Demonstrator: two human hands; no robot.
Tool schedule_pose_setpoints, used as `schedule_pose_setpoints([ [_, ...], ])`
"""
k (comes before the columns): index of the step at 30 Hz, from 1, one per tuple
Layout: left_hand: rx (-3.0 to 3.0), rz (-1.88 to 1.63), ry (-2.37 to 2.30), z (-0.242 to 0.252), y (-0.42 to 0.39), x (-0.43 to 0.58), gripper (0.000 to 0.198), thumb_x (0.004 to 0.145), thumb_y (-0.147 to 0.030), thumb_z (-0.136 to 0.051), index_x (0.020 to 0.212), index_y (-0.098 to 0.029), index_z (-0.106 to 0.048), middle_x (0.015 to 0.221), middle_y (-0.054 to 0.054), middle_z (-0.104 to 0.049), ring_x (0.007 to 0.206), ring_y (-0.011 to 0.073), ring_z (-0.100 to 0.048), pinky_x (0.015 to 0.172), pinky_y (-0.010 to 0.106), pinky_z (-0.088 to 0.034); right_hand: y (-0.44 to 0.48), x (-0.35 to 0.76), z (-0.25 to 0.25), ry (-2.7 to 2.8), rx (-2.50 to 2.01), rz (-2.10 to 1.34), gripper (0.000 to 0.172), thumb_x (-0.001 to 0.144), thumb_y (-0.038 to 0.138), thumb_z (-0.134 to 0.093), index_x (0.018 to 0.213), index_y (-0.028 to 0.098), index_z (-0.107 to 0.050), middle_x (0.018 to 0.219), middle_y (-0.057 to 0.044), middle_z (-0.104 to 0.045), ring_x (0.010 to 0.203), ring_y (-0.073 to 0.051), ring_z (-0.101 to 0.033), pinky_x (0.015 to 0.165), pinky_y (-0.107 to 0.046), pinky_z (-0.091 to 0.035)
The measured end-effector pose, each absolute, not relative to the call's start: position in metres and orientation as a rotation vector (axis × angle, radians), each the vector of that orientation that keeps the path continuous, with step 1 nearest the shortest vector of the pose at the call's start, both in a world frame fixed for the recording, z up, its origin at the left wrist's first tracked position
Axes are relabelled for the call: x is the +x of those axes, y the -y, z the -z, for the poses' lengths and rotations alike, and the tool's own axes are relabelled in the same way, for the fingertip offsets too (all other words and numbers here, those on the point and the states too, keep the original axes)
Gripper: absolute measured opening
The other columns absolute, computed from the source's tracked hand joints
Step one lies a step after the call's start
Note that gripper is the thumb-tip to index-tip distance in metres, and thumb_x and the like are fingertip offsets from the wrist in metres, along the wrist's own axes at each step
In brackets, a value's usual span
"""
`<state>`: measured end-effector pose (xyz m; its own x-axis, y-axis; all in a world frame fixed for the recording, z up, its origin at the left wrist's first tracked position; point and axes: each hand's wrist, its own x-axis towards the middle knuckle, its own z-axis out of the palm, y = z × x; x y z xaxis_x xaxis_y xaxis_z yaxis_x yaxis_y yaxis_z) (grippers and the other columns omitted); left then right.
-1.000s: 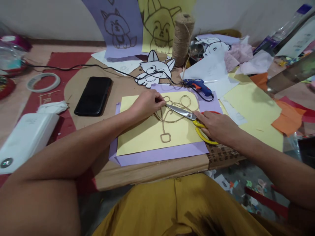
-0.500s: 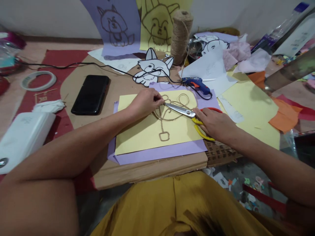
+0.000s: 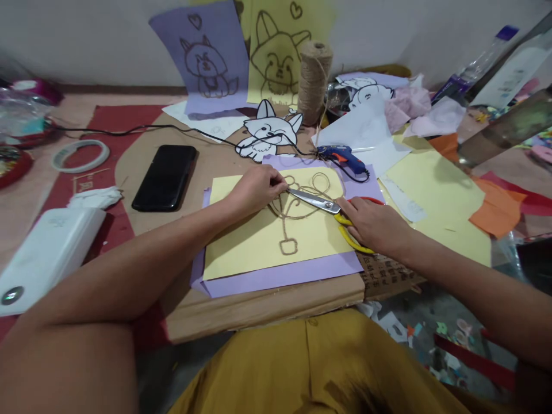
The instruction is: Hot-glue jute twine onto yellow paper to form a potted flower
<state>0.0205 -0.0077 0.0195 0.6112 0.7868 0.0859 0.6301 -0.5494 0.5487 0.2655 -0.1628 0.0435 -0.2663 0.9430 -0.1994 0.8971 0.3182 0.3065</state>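
Observation:
My right hand (image 3: pixel 371 221) grips the handles of the scissors (image 3: pixel 314 200), which have red and yellow grips; the blades point left and look nearly closed. Their tips reach the fingers of my left hand (image 3: pixel 261 187), pinched together over the twine (image 3: pixel 283 221). That twine forms a shape with a small square at its lower end on the yellow paper (image 3: pixel 241 247). A loose loop of it curls near the upper right. Beneath the yellow sheet, purple paper (image 3: pixel 276 279) shows along the edges. Exactly what my left fingertips pinch is partly hidden.
Behind the paper lie a blue glue gun (image 3: pixel 342 158) with a black cord and a fox cutout (image 3: pixel 263 135). A twine spool (image 3: pixel 314 80) stands by the wall. On the left are a phone (image 3: pixel 164 178), a tape roll (image 3: pixel 80 156) and a white power bank (image 3: pixel 49 256).
The camera view has tilted slightly, so the scene sits a little lower. Both hands and the scissors keep nearly the same place over the paper.

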Motion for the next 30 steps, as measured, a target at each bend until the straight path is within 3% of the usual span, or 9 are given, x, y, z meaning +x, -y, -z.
schedule_pose_setpoints([
  [5,2.381,-0.443,-1.121,-0.0197,0.0073,0.021,0.024,0.09,-0.031,-0.065,0.095,-0.013,-0.081,0.091,0.011,-0.076,0.079,0.0206,-0.064,0.071,0.031,-0.046,0.1611,0.2625,-0.0453,-2.26,1.592,-0.224,0.044,0.097,0.028,-0.053,0.136,0.008,-0.048,0.112,-0.017,-0.066,0.1,-0.029,-0.065,0.074,-0.035,-0.044],
  [21,2.373,-0.427,-1.135,-0.0177,0.0073,0.0211,0.026,0.09,-0.033,-0.064,0.094,-0.014,-0.08,0.095,0.011,-0.076,0.081,0.0206,-0.065,0.073,0.03,-0.048,0.1604,0.2633,-0.0417,-2.252,1.62,-0.175,0.043,0.098,0.026,-0.051,0.137,0.01,-0.046,0.109,-0.015,-0.068,0.092,-0.026,-0.067,0.062,-0.032,-0.036],
  [30,2.393,-0.451,-1.14,-0.0168,0.0064,0.022,0.024,0.089,-0.033,-0.065,0.092,-0.015,-0.08,0.09,0.01,-0.076,0.078,0.0198,-0.065,0.07,0.029,-0.046,0.1606,0.2629,-0.0405,-2.228,1.64,-0.164,0.046,0.099,0.029,-0.049,0.14,0.01,-0.046,0.11,-0.016,-0.069,0.091,-0.027,-0.067,0.063,-0.032,-0.038],
])
